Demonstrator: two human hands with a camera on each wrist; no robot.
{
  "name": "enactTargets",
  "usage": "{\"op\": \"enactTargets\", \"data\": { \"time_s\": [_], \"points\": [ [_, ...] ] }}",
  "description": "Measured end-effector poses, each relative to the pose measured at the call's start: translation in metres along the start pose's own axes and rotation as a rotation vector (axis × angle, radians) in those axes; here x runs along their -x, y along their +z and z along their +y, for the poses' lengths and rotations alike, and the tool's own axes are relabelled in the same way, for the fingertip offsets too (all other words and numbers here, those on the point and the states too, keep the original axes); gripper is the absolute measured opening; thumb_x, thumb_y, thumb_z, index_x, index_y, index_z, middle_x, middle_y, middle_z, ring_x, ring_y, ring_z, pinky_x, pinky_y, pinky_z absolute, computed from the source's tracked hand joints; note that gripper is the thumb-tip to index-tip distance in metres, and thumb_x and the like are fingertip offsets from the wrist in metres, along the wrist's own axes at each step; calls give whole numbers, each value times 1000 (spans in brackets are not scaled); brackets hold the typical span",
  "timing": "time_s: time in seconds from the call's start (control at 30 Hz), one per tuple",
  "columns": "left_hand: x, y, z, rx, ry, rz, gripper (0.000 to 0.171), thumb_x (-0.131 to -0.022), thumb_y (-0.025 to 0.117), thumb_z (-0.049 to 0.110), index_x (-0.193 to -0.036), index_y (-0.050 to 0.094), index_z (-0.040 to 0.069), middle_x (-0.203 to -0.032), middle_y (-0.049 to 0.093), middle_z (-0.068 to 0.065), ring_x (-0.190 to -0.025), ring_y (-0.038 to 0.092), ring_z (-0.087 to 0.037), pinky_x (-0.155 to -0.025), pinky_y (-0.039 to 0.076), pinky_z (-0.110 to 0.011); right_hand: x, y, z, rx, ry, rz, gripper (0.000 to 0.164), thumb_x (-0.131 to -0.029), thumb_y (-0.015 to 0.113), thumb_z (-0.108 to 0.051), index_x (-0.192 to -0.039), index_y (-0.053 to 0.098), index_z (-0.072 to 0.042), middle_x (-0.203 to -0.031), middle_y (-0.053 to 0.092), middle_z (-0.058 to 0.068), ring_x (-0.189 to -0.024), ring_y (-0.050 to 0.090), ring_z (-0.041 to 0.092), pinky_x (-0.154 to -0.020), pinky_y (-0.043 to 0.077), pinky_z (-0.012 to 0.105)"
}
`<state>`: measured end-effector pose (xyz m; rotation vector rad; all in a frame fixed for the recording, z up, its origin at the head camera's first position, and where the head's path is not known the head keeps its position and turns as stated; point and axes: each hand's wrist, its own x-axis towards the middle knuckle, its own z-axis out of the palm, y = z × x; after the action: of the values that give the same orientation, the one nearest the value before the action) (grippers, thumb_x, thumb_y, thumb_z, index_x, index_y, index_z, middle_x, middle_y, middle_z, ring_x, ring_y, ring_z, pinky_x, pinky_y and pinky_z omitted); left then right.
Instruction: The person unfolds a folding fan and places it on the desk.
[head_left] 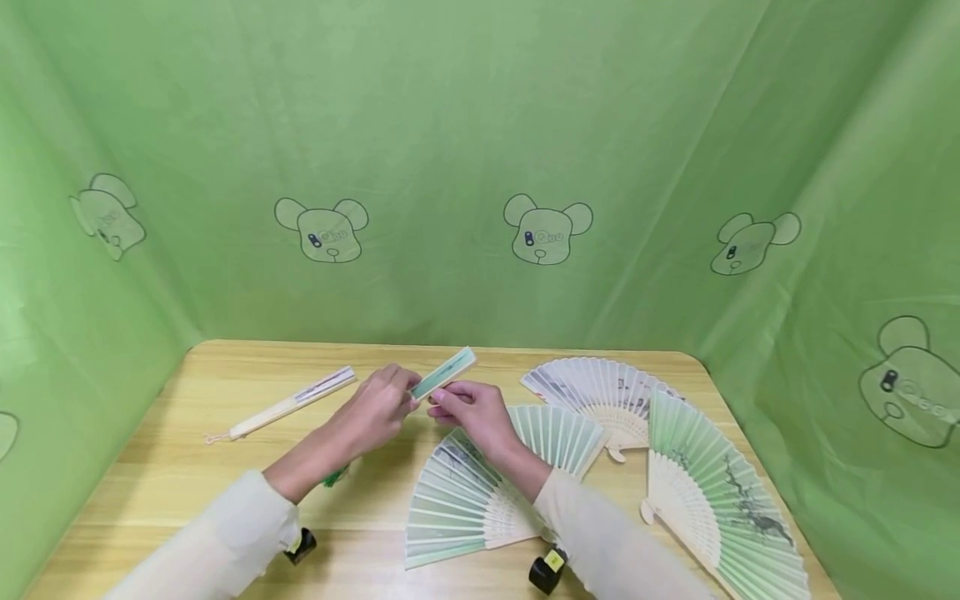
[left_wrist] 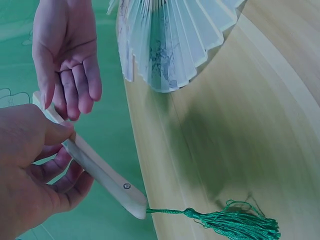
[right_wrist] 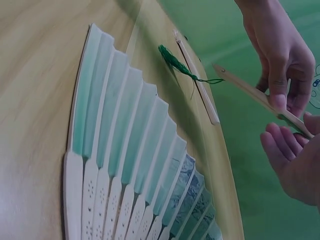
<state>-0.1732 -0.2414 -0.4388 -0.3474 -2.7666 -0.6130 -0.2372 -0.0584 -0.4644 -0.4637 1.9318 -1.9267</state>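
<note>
Both hands hold a folded fan with a pale green leaf, raised over the back of the table. My left hand pinches it between thumb and fingers, around the middle of its length. From its pale, riveted handle end hangs a green tassel. At the leaf end my right hand has its thumb on the near side and its fingers loosely curled beneath. Under the right forearm, an opened pale green fan lies on the table, partly hidden by the arm.
Another folded fan with a pale cord lies at left. To the right, an opened white-grey fan overlaps an opened green fan with dark branch drawings. Green cloth walls surround the wooden table.
</note>
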Motion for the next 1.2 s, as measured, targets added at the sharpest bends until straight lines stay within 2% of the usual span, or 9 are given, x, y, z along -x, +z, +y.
{"op": "enactTargets", "data": {
  "time_s": [0.23, 0.53, 0.63, 0.83, 0.97, 1.2],
  "points": [
    [-2, -1, 6, 6, -1, 25, 35, -96, 72, 9, -126, 65, -7, -112, 70, -16, -103, 67, -29, -92, 66, -38, 0, 4, -3, -109, -6, 73, 21, -98, 69, -5, -111, 71, 11, -102, 77, 27, -83, 79, 18, -84, 69, 32],
    [-2, -2, 11, -4, 33, 73, 36, -94, 74, 11, -124, 65, -8, -110, 70, -17, -101, 67, -29, -91, 66, -39, 2, 7, -6, -185, -27, 95, 23, -97, 70, -6, -111, 70, 12, -98, 78, 24, -80, 80, 17, -84, 69, 33],
    [-3, -4, 12, 22, 26, 71, 36, -95, 74, 12, -124, 66, -7, -111, 70, -17, -100, 68, -27, -89, 66, -37, 3, 7, -8, -198, -28, 104, 22, -97, 70, -5, -111, 70, 12, -96, 79, 23, -80, 80, 18, -83, 69, 33],
    [-7, -8, 11, 219, -97, 36, 32, -97, 73, 19, -122, 69, 0, -111, 72, -13, -94, 69, -21, -80, 66, -31, 4, 6, -11, -213, -37, 95, 20, -97, 69, -4, -110, 70, 12, -94, 79, 22, -79, 80, 18, -83, 69, 33],
    [-11, -12, 6, 355, -185, 11, 29, -100, 69, 19, -122, 71, 1, -112, 77, -14, -98, 72, -23, -83, 65, -33, 4, 5, -12, -191, -63, 63, 21, -98, 69, -5, -109, 70, 13, -93, 79, 21, -78, 80, 17, -83, 69, 34],
    [-12, -18, -4, 617, -385, -68, 24, -97, 74, 20, -114, 78, 4, -108, 79, -13, -89, 71, -15, -77, 65, -27, 5, 6, -14, -191, -65, 15, 19, -99, 67, -3, -108, 68, 14, -89, 79, 17, -76, 79, 17, -83, 70, 37]
  ]
}}
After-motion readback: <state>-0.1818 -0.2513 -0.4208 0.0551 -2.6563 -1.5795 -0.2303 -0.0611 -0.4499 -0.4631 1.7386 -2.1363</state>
